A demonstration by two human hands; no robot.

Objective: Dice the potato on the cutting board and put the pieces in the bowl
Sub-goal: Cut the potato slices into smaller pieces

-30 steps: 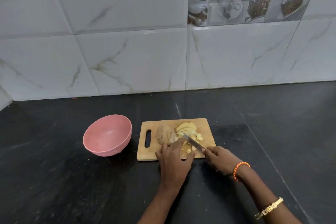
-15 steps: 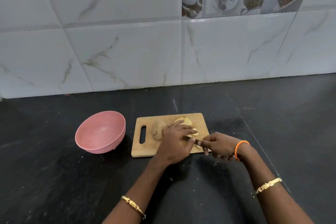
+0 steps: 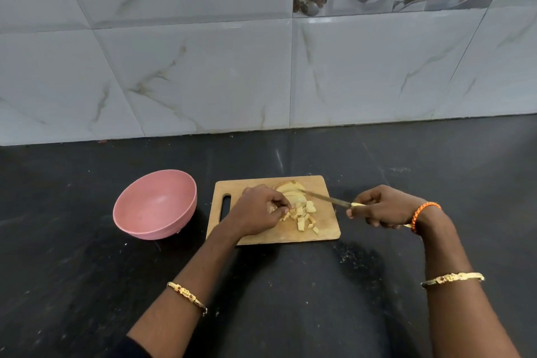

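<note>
Fingers (image 3: 277, 203) of the left hand (image 3: 255, 212) curl onto the potato pieces (image 3: 302, 213) on the cutting board (image 3: 279, 237); right hand (image 3: 383, 208) grips the knife (image 3: 325, 198).

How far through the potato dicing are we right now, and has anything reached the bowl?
Done: a scatter of diced pieces lies on the cutting board. In hand: the right hand grips the knife, blade over the uncut slices, while the left hand pinches pieces at the pile. Left: dicing those slices and moving everything over; the pink bowl looks empty.
</note>
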